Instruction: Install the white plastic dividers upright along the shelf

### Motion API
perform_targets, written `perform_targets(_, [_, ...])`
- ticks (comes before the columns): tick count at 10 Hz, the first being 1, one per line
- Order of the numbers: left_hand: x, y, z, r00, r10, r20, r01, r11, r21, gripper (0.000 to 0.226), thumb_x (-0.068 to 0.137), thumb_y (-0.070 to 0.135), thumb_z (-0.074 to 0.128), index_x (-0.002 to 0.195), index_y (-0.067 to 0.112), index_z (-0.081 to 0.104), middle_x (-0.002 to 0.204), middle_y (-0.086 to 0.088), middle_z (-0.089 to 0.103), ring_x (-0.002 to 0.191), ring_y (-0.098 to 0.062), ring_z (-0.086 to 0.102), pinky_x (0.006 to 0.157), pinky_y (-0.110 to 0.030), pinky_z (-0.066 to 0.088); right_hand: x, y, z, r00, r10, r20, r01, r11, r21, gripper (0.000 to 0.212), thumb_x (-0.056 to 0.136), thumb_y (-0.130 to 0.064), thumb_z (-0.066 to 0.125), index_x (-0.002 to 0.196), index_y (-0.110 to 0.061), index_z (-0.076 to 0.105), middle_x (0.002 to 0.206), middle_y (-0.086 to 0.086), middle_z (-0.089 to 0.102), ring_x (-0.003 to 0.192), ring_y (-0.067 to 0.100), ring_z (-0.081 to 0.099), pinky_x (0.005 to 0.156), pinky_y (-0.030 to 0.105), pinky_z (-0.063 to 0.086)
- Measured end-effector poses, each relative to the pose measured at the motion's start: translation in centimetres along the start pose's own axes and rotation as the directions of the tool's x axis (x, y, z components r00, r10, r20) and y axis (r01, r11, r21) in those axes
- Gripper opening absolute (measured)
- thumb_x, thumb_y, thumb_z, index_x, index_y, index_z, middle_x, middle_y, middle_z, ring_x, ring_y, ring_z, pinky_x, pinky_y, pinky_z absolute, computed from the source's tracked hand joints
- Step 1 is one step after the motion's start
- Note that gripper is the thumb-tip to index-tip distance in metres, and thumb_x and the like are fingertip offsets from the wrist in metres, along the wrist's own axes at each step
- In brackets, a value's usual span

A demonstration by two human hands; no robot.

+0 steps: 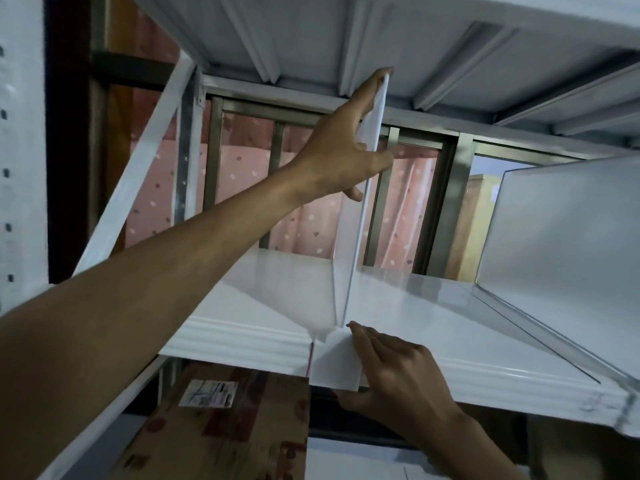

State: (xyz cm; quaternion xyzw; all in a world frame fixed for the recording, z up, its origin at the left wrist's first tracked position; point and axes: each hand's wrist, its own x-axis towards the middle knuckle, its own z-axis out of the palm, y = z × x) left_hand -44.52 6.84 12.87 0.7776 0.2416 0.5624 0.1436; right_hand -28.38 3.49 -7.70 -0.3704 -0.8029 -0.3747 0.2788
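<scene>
A thin white plastic divider (349, 244) stands upright on the white shelf (433, 323), seen almost edge-on. My left hand (343, 150) grips its upper front edge, with fingertips up near the underside of the shelf above. My right hand (391, 372) holds the divider's lower front tab (334, 365) where it hangs over the shelf's front lip. A second white divider (561, 230) stands upright on the shelf to the right, apart from both hands.
The ribbed underside of the upper shelf (346, 36) is close overhead. A perforated white upright (17, 150) and a diagonal brace (138, 168) stand at left. A cardboard box (225, 427) sits below the shelf. Behind are a window frame and a pink dotted curtain (242, 188).
</scene>
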Motion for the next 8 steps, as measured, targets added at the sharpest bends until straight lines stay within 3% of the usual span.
perform_targets(2, [-0.2, 0.0, -0.2, 1.000, -0.002, 0.016, 0.002, 1.000, 0.008, 0.092, 0.085, 0.005, 0.060, 0.157, 0.042, 0.016, 0.167, 0.008, 0.015, 0.106, -0.013, 0.067, 0.051, -0.030, 0.060, 0.1, 0.0, -0.2, 0.999, -0.001, 0.035, 0.001, 1.000, -0.008, 0.076, 0.074, -0.063, 0.046, 0.109, 0.000, 0.068, 0.097, 0.008, 0.074, 0.071, 0.020, 0.070, 0.048, 0.027, 0.052])
perform_targets(3, [-0.3, -0.1, -0.1, 1.000, -0.002, 0.004, 0.002, 1.000, 0.009, 0.092, 0.085, 0.007, 0.060, 0.156, 0.045, 0.016, 0.166, 0.007, 0.018, 0.096, -0.003, 0.064, 0.051, -0.032, 0.061, 0.1, -0.2, -0.4, 0.999, 0.019, 0.032, -0.019, 1.000, -0.002, 0.077, 0.075, -0.064, 0.045, 0.109, 0.000, 0.069, 0.097, 0.008, 0.074, 0.073, 0.020, 0.071, 0.049, 0.027, 0.053])
perform_targets(4, [-0.3, -0.4, 0.1, 1.000, 0.011, -0.030, -0.010, 1.000, 0.011, 0.090, 0.086, 0.010, 0.062, 0.155, 0.047, 0.017, 0.164, 0.007, 0.022, 0.099, 0.004, 0.055, 0.050, -0.031, 0.060, 0.1, -0.3, -0.4, 0.999, 0.035, 0.040, -0.035, 0.999, 0.000, 0.076, 0.076, -0.065, 0.045, 0.108, -0.001, 0.069, 0.098, 0.008, 0.074, 0.078, 0.020, 0.071, 0.053, 0.026, 0.054])
perform_targets(5, [-0.3, -1.0, 0.0, 0.999, 0.038, -0.029, -0.038, 0.999, 0.002, 0.087, 0.084, 0.018, 0.064, 0.154, 0.047, 0.020, 0.162, 0.007, 0.025, 0.137, -0.012, 0.043, 0.061, -0.036, 0.064, 0.0, -0.4, -0.4, 0.997, 0.049, 0.066, -0.049, 0.999, 0.001, 0.073, 0.076, -0.063, 0.050, 0.109, -0.001, 0.068, 0.101, 0.009, 0.073, 0.084, 0.020, 0.071, 0.059, 0.027, 0.055])
perform_targets(6, [-0.7, -1.9, -0.2, 1.000, 0.004, -0.018, -0.004, 1.000, -0.025, 0.087, 0.084, 0.028, 0.071, 0.154, 0.042, 0.022, 0.160, 0.004, 0.031, 0.139, -0.015, 0.045, 0.076, -0.029, 0.060, -0.4, -0.2, -0.6, 0.993, 0.059, 0.104, -0.061, 0.998, 0.012, 0.075, 0.070, -0.064, 0.063, 0.113, -0.003, 0.067, 0.105, 0.007, 0.072, 0.089, 0.020, 0.070, 0.067, 0.028, 0.056])
perform_targets(7, [-1.7, -2.7, -0.6, 1.000, 0.017, -0.025, -0.017, 1.000, 0.002, 0.086, 0.083, 0.040, 0.074, 0.155, 0.036, 0.025, 0.159, 0.009, 0.034, 0.139, -0.006, 0.043, 0.098, -0.032, 0.053, -0.5, -0.1, -1.1, 0.992, 0.070, 0.105, -0.075, 0.996, 0.052, 0.082, 0.067, -0.073, 0.062, 0.115, -0.007, 0.066, 0.109, 0.004, 0.071, 0.095, 0.020, 0.068, 0.080, 0.030, 0.053])
perform_targets(8, [-3.1, -3.8, -1.4, 0.997, -0.030, -0.066, 0.032, 0.999, 0.029, 0.084, 0.079, 0.054, 0.071, 0.151, 0.040, 0.031, 0.154, 0.010, 0.041, 0.132, -0.002, 0.048, 0.105, -0.038, 0.050, -1.0, 0.4, -1.7, 0.990, 0.105, 0.093, -0.114, 0.989, 0.096, 0.079, 0.070, -0.074, 0.060, 0.117, -0.010, 0.066, 0.118, 0.004, 0.068, 0.106, 0.019, 0.065, 0.091, 0.033, 0.048])
